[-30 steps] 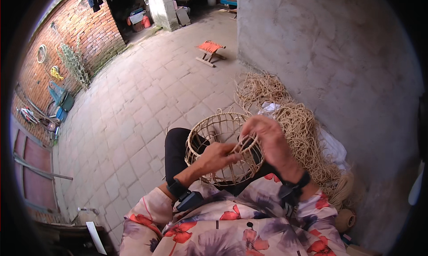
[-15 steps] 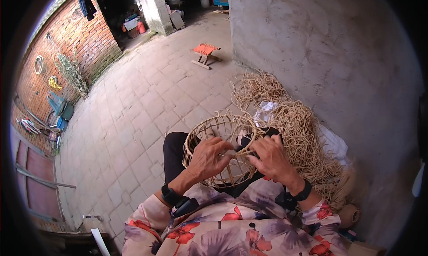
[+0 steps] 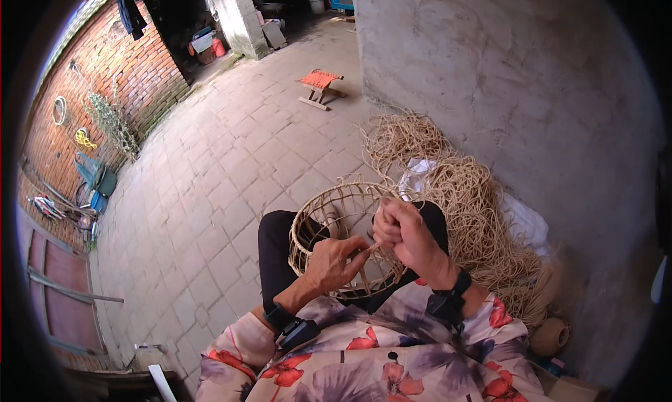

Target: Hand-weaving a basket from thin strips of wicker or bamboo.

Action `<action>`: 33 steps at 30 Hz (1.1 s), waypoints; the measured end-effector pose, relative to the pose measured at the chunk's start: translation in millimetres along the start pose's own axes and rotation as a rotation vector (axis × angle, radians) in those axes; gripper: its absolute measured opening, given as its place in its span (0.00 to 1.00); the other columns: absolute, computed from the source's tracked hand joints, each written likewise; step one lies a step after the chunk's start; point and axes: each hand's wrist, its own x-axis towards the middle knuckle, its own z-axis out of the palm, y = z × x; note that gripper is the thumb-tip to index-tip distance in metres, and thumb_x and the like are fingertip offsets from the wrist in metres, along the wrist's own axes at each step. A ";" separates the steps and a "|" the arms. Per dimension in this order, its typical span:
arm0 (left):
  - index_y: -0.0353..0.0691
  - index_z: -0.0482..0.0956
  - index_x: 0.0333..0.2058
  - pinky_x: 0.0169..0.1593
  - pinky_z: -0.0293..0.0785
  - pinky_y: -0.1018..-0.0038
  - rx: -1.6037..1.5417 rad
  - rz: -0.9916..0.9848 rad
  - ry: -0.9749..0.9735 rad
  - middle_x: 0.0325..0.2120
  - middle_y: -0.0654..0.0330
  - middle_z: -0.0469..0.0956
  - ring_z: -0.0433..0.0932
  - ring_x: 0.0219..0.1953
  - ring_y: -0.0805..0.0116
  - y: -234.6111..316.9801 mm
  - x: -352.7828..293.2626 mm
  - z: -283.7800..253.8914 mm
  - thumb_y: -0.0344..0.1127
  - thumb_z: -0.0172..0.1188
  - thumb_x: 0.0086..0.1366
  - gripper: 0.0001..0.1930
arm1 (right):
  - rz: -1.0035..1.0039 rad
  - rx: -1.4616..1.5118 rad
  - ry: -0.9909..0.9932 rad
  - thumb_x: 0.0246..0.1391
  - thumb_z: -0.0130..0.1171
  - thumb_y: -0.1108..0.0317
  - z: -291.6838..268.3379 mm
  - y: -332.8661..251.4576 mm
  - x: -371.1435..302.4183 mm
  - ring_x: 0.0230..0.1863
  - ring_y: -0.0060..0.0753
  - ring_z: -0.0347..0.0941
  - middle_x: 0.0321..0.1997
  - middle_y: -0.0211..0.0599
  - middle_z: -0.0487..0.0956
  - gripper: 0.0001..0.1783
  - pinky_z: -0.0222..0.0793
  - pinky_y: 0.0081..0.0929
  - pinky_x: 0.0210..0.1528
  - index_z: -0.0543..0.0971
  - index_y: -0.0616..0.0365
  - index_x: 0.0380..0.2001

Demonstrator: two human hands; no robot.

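An open-work basket (image 3: pixel 302 220) of tan cord and rods rests on my lap between my knees, its round mouth facing up. My left hand (image 3: pixel 336 261) lies over the near rim, thumb and fingers pinched together at the basket's edge. Just right of it, my right hand (image 3: pixel 409 237) is closed like a fist, raised over the right side of the rim. What the right fingers hold is hidden; a thin strand may run between the hands, but it is too small to make out.
A large heap of tan cord (image 3: pixel 465 213) lies on white sheeting (image 3: pixel 523 226) along the grey wall (image 3: pixel 504 73) to my right. A cord ball (image 3: pixel 549 336) sits nearer me. Ahead stands a folding stool (image 3: pixel 320 80) with an orange seat. Brick wall (image 3: pixel 112 59) bounds the left.
My right hand has lifted and turned, closing from a looser grip at the rim into a fist. My left hand has shifted slightly down, fingers still together at the rim.
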 end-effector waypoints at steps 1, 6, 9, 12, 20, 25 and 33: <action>0.38 0.77 0.31 0.26 0.71 0.65 0.014 0.013 0.013 0.17 0.51 0.75 0.77 0.21 0.53 0.2 -1.2 1.7 0.36 0.57 0.59 0.08 | 0.024 0.004 0.064 0.62 0.46 0.59 -0.4 -2.5 2.4 0.12 0.15 0.46 0.12 0.20 0.54 0.20 0.46 0.19 0.17 0.60 0.49 0.16; 0.40 0.77 0.28 0.25 0.70 0.65 0.032 0.021 0.070 0.16 0.52 0.73 0.76 0.21 0.51 -4.9 -1.9 7.5 0.37 0.58 0.57 0.07 | 0.038 0.070 0.078 0.60 0.47 0.62 27.6 4.1 3.2 0.12 0.13 0.45 0.12 0.18 0.54 0.19 0.42 0.18 0.14 0.59 0.48 0.16; 0.41 0.77 0.28 0.24 0.70 0.64 0.141 0.072 0.026 0.17 0.52 0.73 0.75 0.21 0.50 -13.3 -2.1 5.3 0.38 0.59 0.55 0.07 | 0.035 -0.104 0.081 0.59 0.45 0.67 52.8 21.2 0.7 0.12 0.14 0.45 0.12 0.19 0.53 0.16 0.40 0.18 0.15 0.60 0.49 0.17; 0.42 0.77 0.28 0.25 0.70 0.63 0.037 0.090 0.081 0.17 0.51 0.74 0.75 0.21 0.49 -15.4 -5.8 6.9 0.38 0.60 0.54 0.07 | 0.058 -0.053 0.099 0.59 0.45 0.67 55.2 21.5 1.7 0.12 0.14 0.45 0.12 0.19 0.53 0.16 0.40 0.18 0.15 0.60 0.49 0.16; 0.43 0.77 0.26 0.25 0.70 0.61 0.147 0.010 0.047 0.16 0.52 0.75 0.76 0.21 0.50 -0.7 1.5 6.5 0.42 0.59 0.56 0.10 | 0.024 0.038 0.112 0.63 0.46 0.60 45.6 9.1 6.9 0.12 0.16 0.51 0.10 0.21 0.56 0.21 0.48 0.18 0.18 0.60 0.49 0.15; 0.39 0.75 0.29 0.25 0.70 0.63 0.114 -0.053 0.049 0.16 0.51 0.74 0.76 0.20 0.51 5.7 5.0 5.5 0.36 0.59 0.56 0.07 | -0.482 -1.064 0.028 0.56 0.52 0.63 -35.1 -36.3 -25.3 0.28 0.28 0.71 0.23 0.34 0.74 0.12 0.67 0.24 0.35 0.74 0.62 0.28; 0.33 0.72 0.27 0.23 0.64 0.68 0.058 -0.197 -0.053 0.13 0.51 0.67 0.69 0.15 0.57 13.3 11.9 13.7 0.28 0.52 0.59 0.04 | 0.174 -0.805 0.794 0.52 0.52 0.62 -293.8 -54.0 -143.0 0.21 0.27 0.73 0.20 0.35 0.77 0.13 0.69 0.22 0.24 0.77 0.61 0.24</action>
